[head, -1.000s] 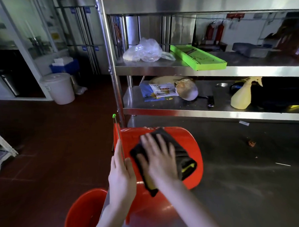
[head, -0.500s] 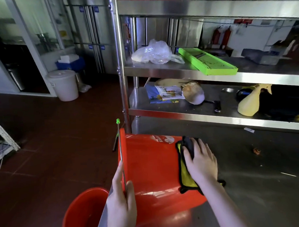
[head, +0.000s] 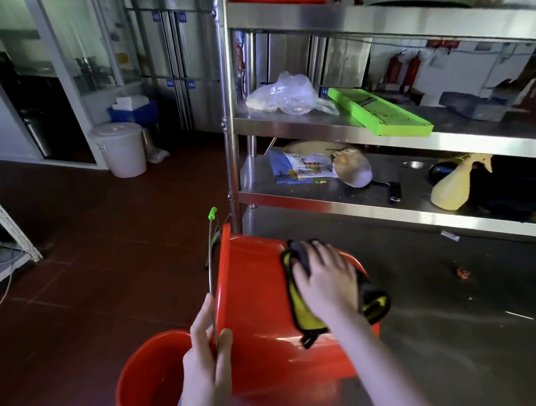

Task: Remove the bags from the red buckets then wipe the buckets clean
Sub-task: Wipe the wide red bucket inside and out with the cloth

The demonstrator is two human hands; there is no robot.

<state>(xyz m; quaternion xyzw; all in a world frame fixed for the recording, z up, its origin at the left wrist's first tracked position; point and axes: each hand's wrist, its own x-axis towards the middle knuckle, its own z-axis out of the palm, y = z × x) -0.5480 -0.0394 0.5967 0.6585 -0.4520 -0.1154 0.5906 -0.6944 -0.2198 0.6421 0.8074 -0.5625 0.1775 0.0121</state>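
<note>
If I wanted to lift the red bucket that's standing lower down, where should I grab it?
Probably its rim, from above. The lower red bucket stands upright, mouth facing up, so fingers can hook over the rim's left edge. No handle shows on it, and the left hand hides its right side.

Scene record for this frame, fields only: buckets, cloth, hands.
bucket 1: red plastic bucket, on its side on the steel table
bucket 2: second red bucket, upright, lower left beside the table
cloth: black-and-yellow cloth on bucket 1's outer wall
right hand: flat, pressing the cloth
left hand: at bucket 1's rim, thin wire handle between thumb and fingers; grip unclear
</note>
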